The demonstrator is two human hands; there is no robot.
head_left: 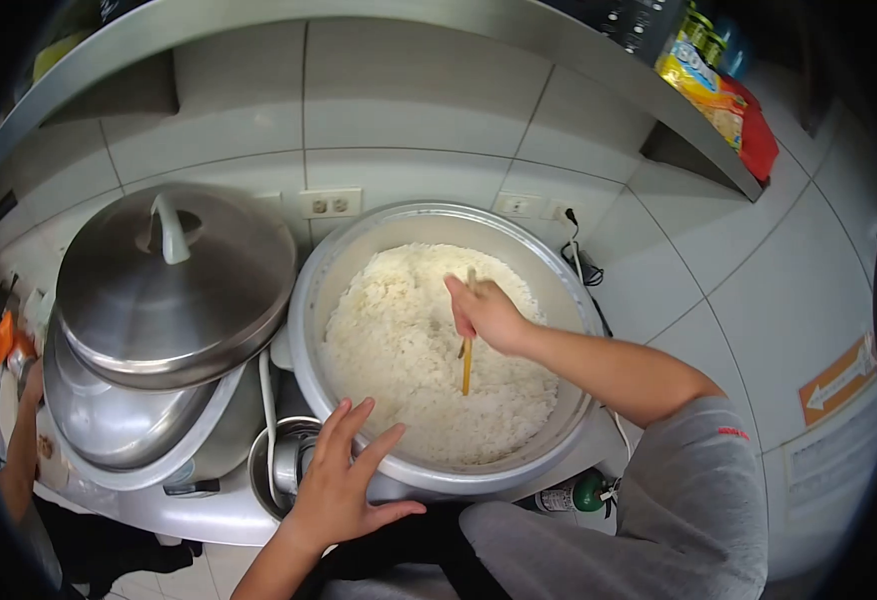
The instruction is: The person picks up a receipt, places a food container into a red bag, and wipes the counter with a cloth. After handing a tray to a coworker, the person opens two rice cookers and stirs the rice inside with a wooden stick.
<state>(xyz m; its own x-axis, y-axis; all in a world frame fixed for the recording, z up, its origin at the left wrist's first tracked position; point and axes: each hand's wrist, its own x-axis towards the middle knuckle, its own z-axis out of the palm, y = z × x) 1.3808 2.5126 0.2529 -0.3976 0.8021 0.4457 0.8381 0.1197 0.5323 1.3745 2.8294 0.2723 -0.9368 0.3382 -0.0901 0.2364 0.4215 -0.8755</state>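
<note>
A wide aluminium pot (309, 375) holds a large mass of white cooked rice (399, 325). My right hand (484, 315) is over the middle of the rice, fingers closed around a thin yellowish wooden stick (467, 368). The stick's lower end points down at the rice surface. At the pot's near left rim, my left hand (344, 480) has its fingers spread, fingertips right at the rim, and holds nothing.
Left of the pot, a big steel lid (179, 310) with a pale handle lies over another basin (109, 475). A small steel pot (264, 465) stands between them. A steel shelf (379, 10) overhangs the back. Another person's arm (21, 440) shows at far left. A green cylinder (589, 490) stands below right.
</note>
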